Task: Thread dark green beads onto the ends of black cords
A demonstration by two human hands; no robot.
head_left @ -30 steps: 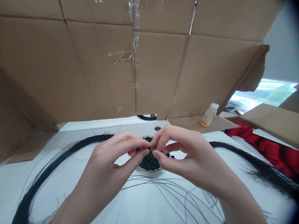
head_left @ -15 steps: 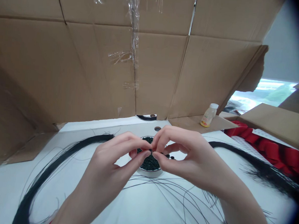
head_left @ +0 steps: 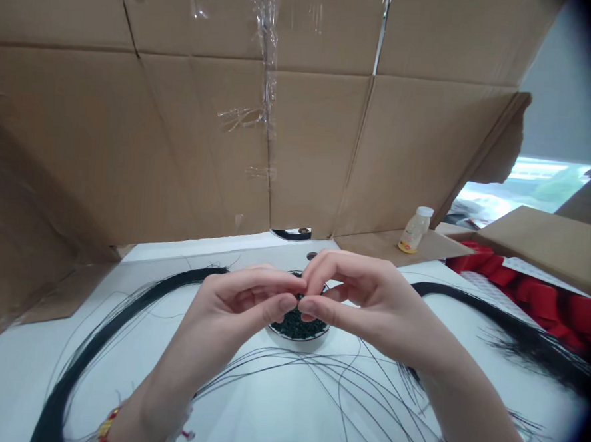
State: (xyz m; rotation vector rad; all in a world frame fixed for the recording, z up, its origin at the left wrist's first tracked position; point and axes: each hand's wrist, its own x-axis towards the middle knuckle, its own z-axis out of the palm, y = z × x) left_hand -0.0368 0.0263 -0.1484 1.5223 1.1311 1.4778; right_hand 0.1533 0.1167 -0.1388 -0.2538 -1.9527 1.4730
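My left hand (head_left: pixel 230 314) and my right hand (head_left: pixel 363 298) meet fingertip to fingertip over a round white-rimmed bowl (head_left: pixel 298 338). Small dark green or black pieces (head_left: pixel 294 324) fill the bowl. Thumb and index finger are pinched together on each hand. Whatever sits between the fingertips is tiny, dark and mostly hidden, so I cannot make it out. Thin black cords (head_left: pixel 317 362) run across the white table just in front of the bowl, some passing beneath both forearms. One loose strand drops from below my right hand.
Thick bundles of black cord curve along the left (head_left: pixel 103 329) and right (head_left: pixel 500 313). A cardboard wall (head_left: pixel 190 141) stands behind the table. At the back right are a white-capped bottle (head_left: pixel 416 230) and an open carton (head_left: pixel 554 243) with red items (head_left: pixel 536 299).
My fingertips have drawn closer together, and my left hand is now flatter with its wrist bracelet showing. A dark bit seen beside my right fingers is no longer visible. The view has shifted slightly.
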